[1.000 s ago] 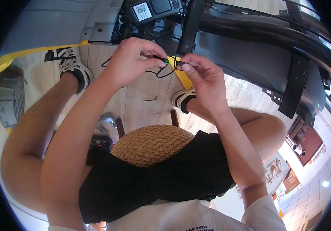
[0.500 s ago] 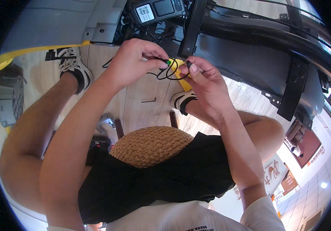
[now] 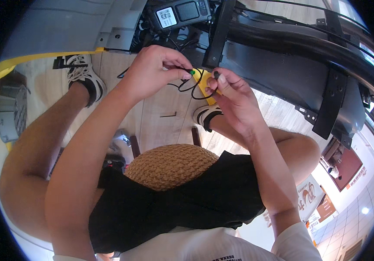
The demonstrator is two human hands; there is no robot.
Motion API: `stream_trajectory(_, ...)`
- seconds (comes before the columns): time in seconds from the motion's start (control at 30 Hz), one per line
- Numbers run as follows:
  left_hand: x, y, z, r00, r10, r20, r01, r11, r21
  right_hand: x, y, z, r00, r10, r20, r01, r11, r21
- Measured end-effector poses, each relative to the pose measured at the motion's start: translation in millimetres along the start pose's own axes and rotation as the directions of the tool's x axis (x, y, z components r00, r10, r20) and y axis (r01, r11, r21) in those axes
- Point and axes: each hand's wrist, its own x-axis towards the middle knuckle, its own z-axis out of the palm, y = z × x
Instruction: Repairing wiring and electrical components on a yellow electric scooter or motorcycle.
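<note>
My left hand pinches a cable connector with a green tip between thumb and fingers. A short gap to its right, my right hand has its thumb and fingers closed on a black cable connector. The two connectors are apart. Thin black cable hangs in loose loops between the hands. Part of the cable is hidden behind my left hand. Just beyond my hands is a dark box with a white label, surrounded by black wires.
A black metal bracket and a thick dark tube cross the upper right. Grey panelling with a yellow edge fills the upper left. An L-shaped hex key lies on the wooden floor, beyond a woven stool seat between my legs.
Both hands have shifted slightly, the right one a little down and to the right. The cable loop between them hangs somewhat lower. Each hand keeps its connector.
</note>
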Motion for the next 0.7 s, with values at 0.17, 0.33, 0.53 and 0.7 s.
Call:
stream_trajectory(0.17, 0, 2, 0, 1.0, -0.002, 0.006, 0.002, 1.0, -0.003, 3, 2, 9, 0.978, -0.173, -0.113, 0.09, 0.849, -0.521)
stream_trajectory(0.33, 1, 1, 4, 1.0, -0.002, -0.012, 0.003, 0.999, 0.046, 4, 4, 11, 0.954, -0.28, -0.106, 0.128, 0.702, -0.701)
stream_trajectory(0.53, 0, 1, 5, 0.999, -0.03, -0.021, 0.032, 0.998, 0.061, 6, 4, 17, 0.94, -0.337, -0.05, 0.185, 0.63, -0.754)
stream_trajectory(0.7, 0, 2, 4, 1.0, -0.003, -0.021, 0.005, 0.997, 0.072, 7, 4, 17, 0.938, -0.336, -0.081, 0.165, 0.641, -0.75)
